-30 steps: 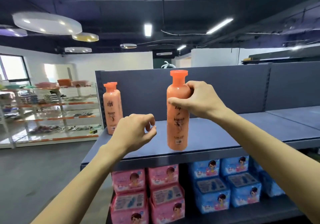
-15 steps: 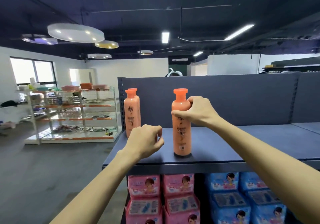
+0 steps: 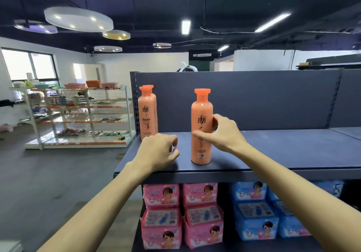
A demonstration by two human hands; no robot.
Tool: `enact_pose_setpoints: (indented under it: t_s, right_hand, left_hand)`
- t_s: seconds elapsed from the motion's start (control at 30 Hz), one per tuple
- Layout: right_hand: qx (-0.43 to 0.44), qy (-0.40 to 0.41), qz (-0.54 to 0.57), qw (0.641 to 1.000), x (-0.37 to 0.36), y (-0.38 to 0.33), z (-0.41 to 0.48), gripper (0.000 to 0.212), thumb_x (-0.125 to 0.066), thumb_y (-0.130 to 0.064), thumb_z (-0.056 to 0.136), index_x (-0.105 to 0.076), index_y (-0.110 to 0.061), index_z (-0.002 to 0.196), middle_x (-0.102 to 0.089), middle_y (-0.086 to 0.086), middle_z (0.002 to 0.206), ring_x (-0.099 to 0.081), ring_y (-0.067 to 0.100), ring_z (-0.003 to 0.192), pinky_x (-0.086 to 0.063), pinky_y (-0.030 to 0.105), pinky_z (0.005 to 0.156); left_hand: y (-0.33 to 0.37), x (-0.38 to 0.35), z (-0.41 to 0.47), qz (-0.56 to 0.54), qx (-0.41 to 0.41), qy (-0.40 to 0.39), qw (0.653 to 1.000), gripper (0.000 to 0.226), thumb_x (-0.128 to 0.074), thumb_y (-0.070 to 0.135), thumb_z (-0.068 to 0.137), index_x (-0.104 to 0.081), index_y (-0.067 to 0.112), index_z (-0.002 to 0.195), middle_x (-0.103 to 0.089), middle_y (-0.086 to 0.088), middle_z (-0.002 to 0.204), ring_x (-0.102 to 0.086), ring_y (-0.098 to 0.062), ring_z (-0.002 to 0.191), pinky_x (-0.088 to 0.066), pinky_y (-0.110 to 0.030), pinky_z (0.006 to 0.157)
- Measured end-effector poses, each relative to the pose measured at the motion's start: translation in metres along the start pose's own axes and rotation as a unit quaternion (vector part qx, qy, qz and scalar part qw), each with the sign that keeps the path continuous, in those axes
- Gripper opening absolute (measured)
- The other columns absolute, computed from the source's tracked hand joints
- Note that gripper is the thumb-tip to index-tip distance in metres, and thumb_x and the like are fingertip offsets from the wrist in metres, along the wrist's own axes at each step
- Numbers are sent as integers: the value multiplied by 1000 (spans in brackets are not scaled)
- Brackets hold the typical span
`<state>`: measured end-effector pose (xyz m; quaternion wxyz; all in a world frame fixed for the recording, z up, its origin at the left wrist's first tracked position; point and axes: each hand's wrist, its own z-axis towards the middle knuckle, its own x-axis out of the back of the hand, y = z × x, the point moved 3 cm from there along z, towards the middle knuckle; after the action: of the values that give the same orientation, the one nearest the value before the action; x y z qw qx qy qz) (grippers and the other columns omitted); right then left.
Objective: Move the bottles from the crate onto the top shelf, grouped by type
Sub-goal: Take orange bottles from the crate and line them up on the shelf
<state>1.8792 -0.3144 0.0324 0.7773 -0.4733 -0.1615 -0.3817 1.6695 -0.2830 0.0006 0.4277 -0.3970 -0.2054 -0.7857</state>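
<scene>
Placement step, near its end. Orange bottle (image 3: 201, 126) stands upright on the top shelf (image 3: 273, 154), close to the front edge. Right hand (image 3: 222, 134) is loosely curled around its middle, fingers touching the side; whether it grips or is letting go, cannot tell. Left hand (image 3: 156, 152) rests half-curled and empty just left of the bottle. Two matching bottles (image 3: 147, 112) stand farther left, at the shelf's back corner (one behind the other). Next move likely: slide this one toward them for grouping.
</scene>
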Motion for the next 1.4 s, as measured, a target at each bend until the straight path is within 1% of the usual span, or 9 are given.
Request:
enact_pose_setpoints:
  t_s: [0.1,0.17,0.23,0.33,0.5,0.7,0.83,1.2,1.4]
  right_hand:
    - [-4,-40,-27,999,-12,17,-17,48,-82,-51,69,-59,-28,103,-63,-19,94,-55,-8,83,-39,7,58]
    - [-19,-48,-31,998,-20,25,-23,50,-82,-51,69,-61,-26,108,-66,-14,100,-56,-1,88,-37,8,61]
    - [-26,-47,-31,998,-24,27,-22,52,-83,-51,69,-62,-24,108,-66,-12,101,-57,5,90,-37,8,62]
    - [-25,-56,-38,997,-31,19,-16,51,-85,-52,68,-63,-23,104,-66,-11,98,-57,3,87,-37,9,60]
    - [-19,-60,-31,998,-58,-1,-6,53,-85,-50,68,-64,-19,106,-68,-5,103,-60,11,94,-43,20,68]
    - [-23,-71,-9,997,-98,-28,5,51,-84,-47,69,-61,-20,105,-67,-6,102,-59,6,88,-41,13,60]
    - [-19,-70,-12,997,-124,-45,12,50,-83,-48,69,-60,-20,103,-67,-5,102,-60,10,90,-46,23,67]
    - [-27,-60,-25,998,-171,-77,29,53,-81,-48,70,-58,-15,104,-68,1,104,-63,20,96,-55,36,79]
    - [-36,-57,-17,998,-180,-80,37,54,-81,-48,70,-57,-16,105,-68,1,106,-62,19,92,-50,28,70]
  left_hand:
    - [-11,-1,-5,-10,7,11,1000,13,-52,34,83,-60,26,87,-67,10,76,-61,-16,76,-47,-29,62]
    - [-19,0,-9,-11,17,9,1000,13,-52,34,83,-61,26,88,-68,10,77,-61,-16,76,-48,-30,62]
    - [-25,0,-12,-6,27,2,1000,14,-52,35,83,-60,26,90,-68,10,79,-62,-17,78,-49,-30,64]
    - [-37,1,-15,-7,36,1,999,15,-52,36,83,-60,26,91,-68,10,80,-62,-18,79,-47,-29,64]
    - [-61,4,-23,-6,58,-11,998,16,-53,37,84,-60,26,93,-68,10,82,-61,-18,81,-46,-30,64]
    - [-89,6,-35,-12,88,-13,996,14,-54,38,84,-59,28,93,-69,9,84,-62,-18,83,-49,-31,67]
    - [-107,6,-41,-28,109,-16,994,14,-55,39,84,-60,29,93,-68,10,84,-62,-17,84,-49,-30,68]
    - [-136,11,-45,-36,96,-12,995,15,-57,40,84,-60,29,93,-70,9,85,-63,-19,86,-50,-33,71]
    - [-143,17,-41,-51,99,8,994,15,-57,41,83,-59,28,90,-69,12,80,-64,-17,82,-51,-32,71]
